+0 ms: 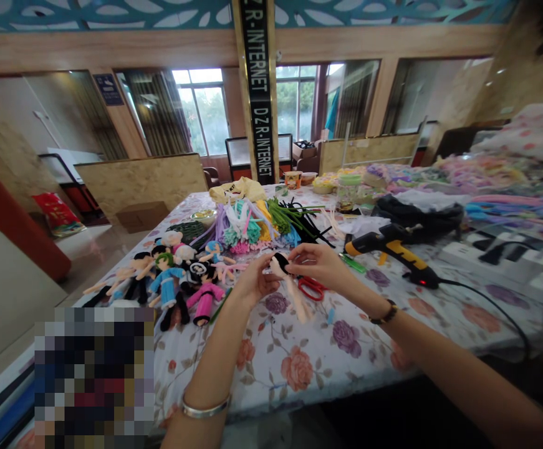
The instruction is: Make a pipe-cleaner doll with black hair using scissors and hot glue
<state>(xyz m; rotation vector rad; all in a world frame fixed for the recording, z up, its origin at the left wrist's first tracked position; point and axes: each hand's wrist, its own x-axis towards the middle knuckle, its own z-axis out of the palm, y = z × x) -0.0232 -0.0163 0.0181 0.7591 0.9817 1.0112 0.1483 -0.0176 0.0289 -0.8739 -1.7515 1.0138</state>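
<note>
Both my hands hold a small pipe-cleaner doll (290, 290) above the flowered tablecloth (299, 355). The doll has a pale body and a black head. My left hand (259, 280) is closed round its upper body from the left. My right hand (315, 263) pinches the black head from the right. Red-handled scissors (312, 288) lie on the cloth just under my right hand. A yellow and black glue gun (395, 249) rests to the right, its cord running off the table's edge.
Several finished dolls (172, 280) lie in a row at the left. A heap of coloured pipe cleaners (257, 227) sits behind my hands. Jars, cups and more craft stuff crowd the far and right side. A blurred patch covers the lower left.
</note>
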